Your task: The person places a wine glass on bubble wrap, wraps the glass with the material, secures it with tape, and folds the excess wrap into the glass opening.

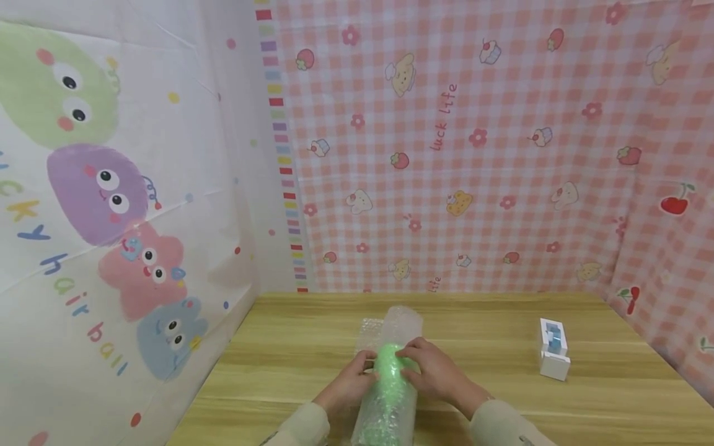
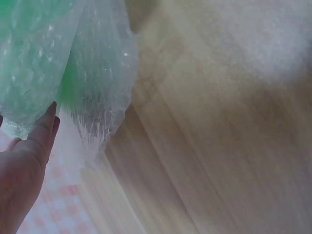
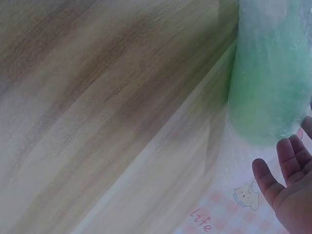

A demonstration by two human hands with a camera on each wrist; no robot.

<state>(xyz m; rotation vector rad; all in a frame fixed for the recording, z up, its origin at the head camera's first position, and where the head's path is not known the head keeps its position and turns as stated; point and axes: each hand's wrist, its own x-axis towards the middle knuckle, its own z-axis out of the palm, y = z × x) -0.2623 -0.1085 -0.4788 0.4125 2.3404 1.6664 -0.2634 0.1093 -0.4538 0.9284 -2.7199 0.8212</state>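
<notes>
Green rounded object, inside clear bubble wrap: lying lengthwise on the wood-grain table, near the person, between both hands; identity obscured by film. Loose wrap extends past the far end, with a flap at left.

Risks, as judged: slack film springing open if either hand lets go, no fastening being visible; the rounded object sliding out at the loose far end if the roll is tilted; layers going on askew if the two sides are pulled unevenly.

Left hand: at the left side, fingers and thumb bent, holding wrap.

Right hand: opposite side, index finger and thumb bent, holding wrap; outer fingers spread clear. Firmness of either hold: cannot tell.

Forearms: both angled inward, sleeves low over the table.
</notes>
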